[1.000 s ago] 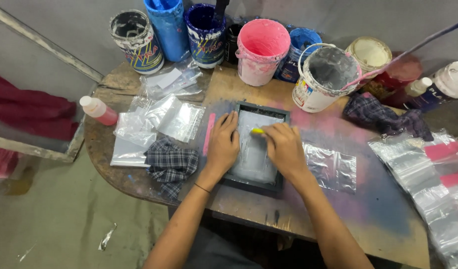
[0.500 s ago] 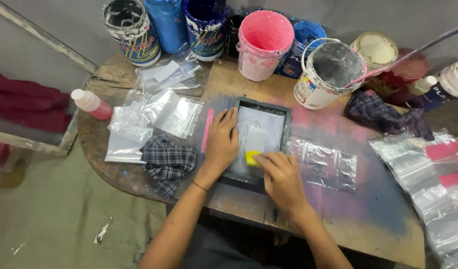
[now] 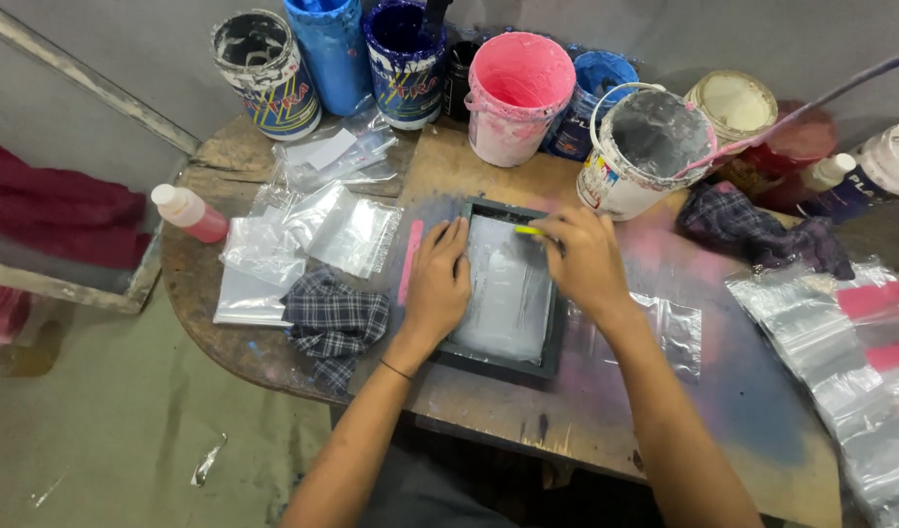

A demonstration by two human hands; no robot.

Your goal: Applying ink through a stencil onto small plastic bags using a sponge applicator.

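Note:
A small dark-framed printing screen (image 3: 508, 293) with a grey mesh lies flat on the stained wooden table (image 3: 606, 411). My left hand (image 3: 438, 279) presses down on the frame's left edge, fingers spread. My right hand (image 3: 584, 259) is closed on a small yellow squeegee (image 3: 527, 231), of which only the tip shows, at the far end of the mesh. A clear plastic bag (image 3: 669, 323) sticks out from under the frame on the right.
Paint buckets stand along the back: a white-stained one (image 3: 263, 73), blue ones (image 3: 405, 59), a pink one (image 3: 518, 93), a grey-filled white one (image 3: 645, 147). Plastic bags (image 3: 312, 240), a checked rag (image 3: 337, 318) and a pink squeeze bottle (image 3: 190, 213) lie left. More bags (image 3: 850, 372) lie right.
My right hand has carried the yellow squeegee from the near end of the mesh back up to its far end. My left hand has stayed on the frame's left edge.

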